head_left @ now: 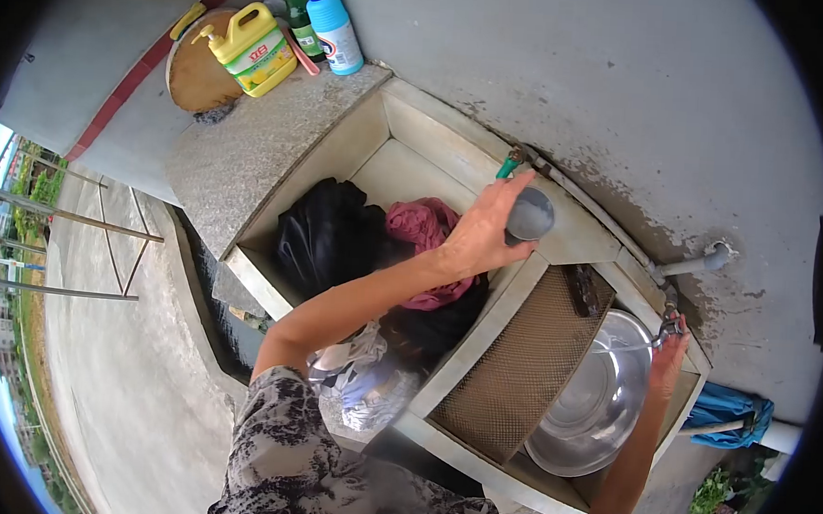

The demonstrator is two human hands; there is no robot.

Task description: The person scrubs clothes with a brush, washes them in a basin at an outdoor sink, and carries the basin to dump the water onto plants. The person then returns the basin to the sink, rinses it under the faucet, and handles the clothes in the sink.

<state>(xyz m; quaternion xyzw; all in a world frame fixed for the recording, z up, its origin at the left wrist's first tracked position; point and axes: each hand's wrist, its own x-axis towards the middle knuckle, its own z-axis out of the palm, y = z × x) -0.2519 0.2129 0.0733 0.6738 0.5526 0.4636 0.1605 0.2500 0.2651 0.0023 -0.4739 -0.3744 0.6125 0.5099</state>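
In my left hand [484, 225] is a small grey cup [531, 215], its round mouth facing up with something pale inside. The fingers wrap around its side, above the wall between two basins. At the right, my right hand [672, 353] grips a metal tap [670, 328]. A thin stream of water runs from that tap into a shiny metal washbasin [579, 405]. Below my left arm lie dark cloth [324, 234] and a maroon garment [422, 225] in the left basin, beside patterned cloth [359, 371].
A ridged washboard slab [518, 356] lies between the basins, with a dark brown object [582, 290] on it. A green-handled tap [509, 163] is at the wall. On the stone ledge stand a yellow jug [255, 51], a green bottle [300, 18] and a blue bottle [335, 31].
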